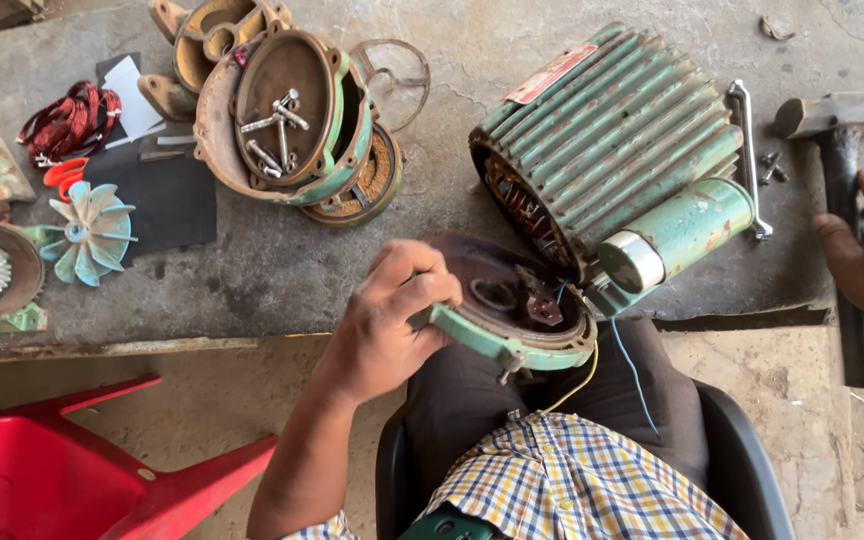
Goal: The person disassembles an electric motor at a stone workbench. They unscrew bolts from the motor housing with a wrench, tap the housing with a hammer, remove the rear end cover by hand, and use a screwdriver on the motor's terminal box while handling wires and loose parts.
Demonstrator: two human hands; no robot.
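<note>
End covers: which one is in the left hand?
The green-rimmed end cover at the bench edge, gripped by the left hand beside the finned motor body. The others sit stacked farther back, holding loose bolts, untouched.

**Spare parts crowd the concrete slab**

Top centre, a stack of round end covers sits with loose bolts lying in the upper one. Far left, a pale blue plastic fan rests beside a coil of red wire and dark sheet pieces. A long spanner lies against the slab. Lower left, a red plastic stool stands on the floor.
</note>
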